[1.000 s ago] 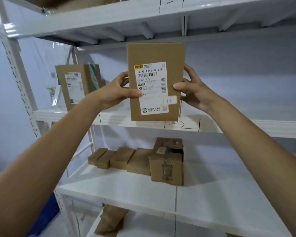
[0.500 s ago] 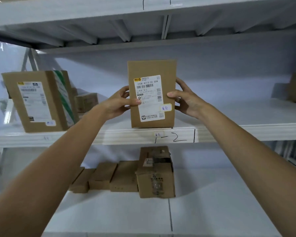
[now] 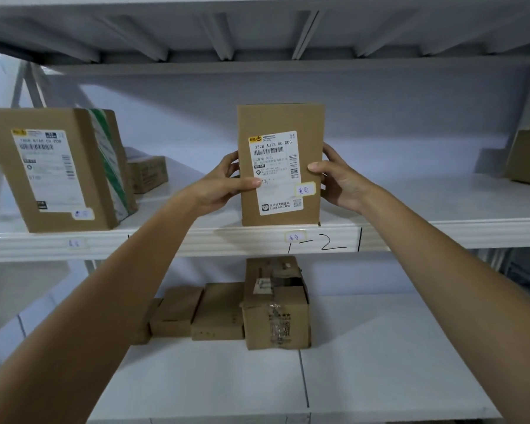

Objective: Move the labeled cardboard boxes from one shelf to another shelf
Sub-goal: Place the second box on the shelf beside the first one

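One labelled box [image 3: 280, 165] was recorded upright at the front lip of the middle shelf [image 3: 441, 234], its base apparently resting on the edge directly above the slot marked "1-2" [image 3: 318, 244]. It was clamped from both sides: the left hand [image 3: 221, 186] was pressed to its left edge with the thumb laid across the shipping label [image 3: 276, 172], and the right hand [image 3: 340, 182] to its right edge, thumb on the front face and fingers curled behind. The label was kept facing outward, presumably so it could be read against the small tag [image 3: 293, 237] stuck to the shelf edge beneath. A larger box [image 3: 55, 169] was noted well apart to the left on the same shelf. Several small boxes [image 3: 227, 310] were noted on the lower shelf [image 3: 380, 362]. Release was judged not yet made.
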### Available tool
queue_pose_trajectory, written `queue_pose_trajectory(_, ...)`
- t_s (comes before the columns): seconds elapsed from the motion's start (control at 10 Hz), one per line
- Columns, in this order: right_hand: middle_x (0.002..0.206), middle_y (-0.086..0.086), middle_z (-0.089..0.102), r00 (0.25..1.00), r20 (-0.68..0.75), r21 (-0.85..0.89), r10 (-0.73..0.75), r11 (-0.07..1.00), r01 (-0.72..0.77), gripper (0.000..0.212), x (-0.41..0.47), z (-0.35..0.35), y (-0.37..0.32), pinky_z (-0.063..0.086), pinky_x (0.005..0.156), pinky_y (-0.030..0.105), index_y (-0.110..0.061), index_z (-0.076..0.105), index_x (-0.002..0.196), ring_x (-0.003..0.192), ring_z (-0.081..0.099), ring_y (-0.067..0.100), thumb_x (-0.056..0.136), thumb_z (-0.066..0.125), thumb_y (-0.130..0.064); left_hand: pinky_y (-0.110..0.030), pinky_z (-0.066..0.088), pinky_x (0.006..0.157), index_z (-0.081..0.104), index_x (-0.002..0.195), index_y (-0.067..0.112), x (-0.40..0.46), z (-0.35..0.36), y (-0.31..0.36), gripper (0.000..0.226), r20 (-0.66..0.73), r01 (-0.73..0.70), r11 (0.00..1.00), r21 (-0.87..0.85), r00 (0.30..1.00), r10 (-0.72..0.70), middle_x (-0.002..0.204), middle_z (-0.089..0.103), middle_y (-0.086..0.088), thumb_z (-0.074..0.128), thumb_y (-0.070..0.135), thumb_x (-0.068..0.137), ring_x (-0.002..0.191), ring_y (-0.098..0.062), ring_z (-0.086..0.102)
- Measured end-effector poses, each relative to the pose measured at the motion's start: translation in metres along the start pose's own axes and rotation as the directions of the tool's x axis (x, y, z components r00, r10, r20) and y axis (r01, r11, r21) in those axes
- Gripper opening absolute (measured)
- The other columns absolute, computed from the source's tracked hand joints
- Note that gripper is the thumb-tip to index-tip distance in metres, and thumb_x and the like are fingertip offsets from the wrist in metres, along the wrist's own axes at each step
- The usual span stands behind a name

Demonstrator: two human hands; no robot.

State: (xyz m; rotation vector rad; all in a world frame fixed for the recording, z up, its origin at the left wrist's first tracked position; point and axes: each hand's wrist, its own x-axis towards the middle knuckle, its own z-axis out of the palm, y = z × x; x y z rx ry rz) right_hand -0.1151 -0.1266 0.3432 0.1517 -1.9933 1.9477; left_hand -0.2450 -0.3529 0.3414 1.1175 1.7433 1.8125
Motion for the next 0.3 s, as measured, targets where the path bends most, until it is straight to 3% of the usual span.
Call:
queue_pose_trajectory(0.1,0.105,-0.005,0.070,1.000,0.009,-0.006,0.004,1.000,-0.004,0.086,-0.0021,0.0005,-0.0006,0.050,0.073,0.022,-0.036,0.038,0.148,0.084,0.066,0.005,0.070,0.073,-0.021,-0.023,0.056,0.087,0.025,0.155,0.015,-0.0027,0.0030,-0.0025,0.109,-0.036,-0.011,0.999,-0.037,0.999,0.010,0.150,0.048,-0.008,0.083,0.010,0.063,0.136,-0.026,0.052)
queue_pose_trajectory(0.2,0.102,-0.008,0.071,1.000,0.010,-0.002,0.009,1.000,-0.009,0.085,0.0002,-0.0029,0.0020,0.051,0.077,0.023,-0.034,0.038,0.148,0.082,0.067,0.002,0.072,0.073,-0.021,-0.023,0.057,0.087,0.026,0.155,0.014,-0.0007,0.0027,-0.0045,0.119,-0.021,-0.007,0.998,-0.060,1.000,0.006,0.151,0.048,-0.011,0.088,0.016,0.054,0.132,-0.026,0.054)
queue_pose_trajectory(0.3,0.119,-0.007,0.069,0.999,-0.013,-0.031,0.030,0.999,-0.030,0.100,-0.0036,-0.0058,0.0029,0.038,0.110,0.039,-0.037,0.035,0.148,0.121,0.057,0.010,0.061,0.083,-0.034,-0.034,0.043,0.111,0.023,0.157,0.016,-0.0086,0.0019,-0.0021,0.144,-0.002,0.023,0.995,-0.094,1.000,-0.024,0.155,0.045,-0.010,0.101,0.029,0.037,0.140,-0.026,0.047)
